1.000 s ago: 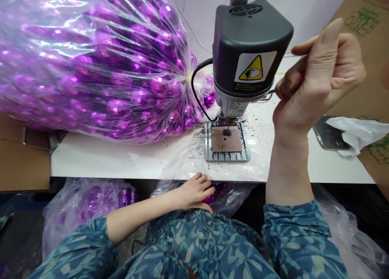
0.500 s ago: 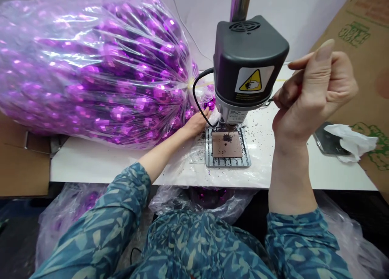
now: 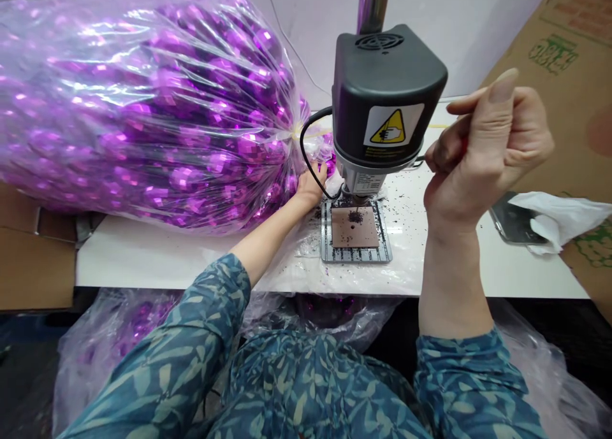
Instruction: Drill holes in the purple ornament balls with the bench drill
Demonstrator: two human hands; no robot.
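Note:
My left hand [image 3: 312, 183] reaches behind the cable beside the tied neck of a clear bag. Its fingers are curled against a shiny purple faceted ball [image 3: 331, 165], partly hidden by the hand and cable. Raised on the other side, my right hand [image 3: 488, 146] is closed around the lever of a black bench drill press [image 3: 389, 95]; a bit of red shows between the fingers. Below the chuck, a brown square board [image 3: 366, 235] with a dark hole lies on the slotted metal base [image 3: 356, 255]. Dark shavings are heaped near the drill bit.
A big clear bag [image 3: 191, 120] full of purple faceted balls fills the left of the white table [image 3: 153, 251]. A phone [image 3: 514, 219] and crumpled tissue [image 3: 559, 216] lie at the right, by a cardboard box [image 3: 526, 127]. Plastic bags hang below the table edge.
My left hand has drawn back slightly to the left and its fingers have curled more at the purple ball. My right hand stays on the lever. The view has shifted a little.

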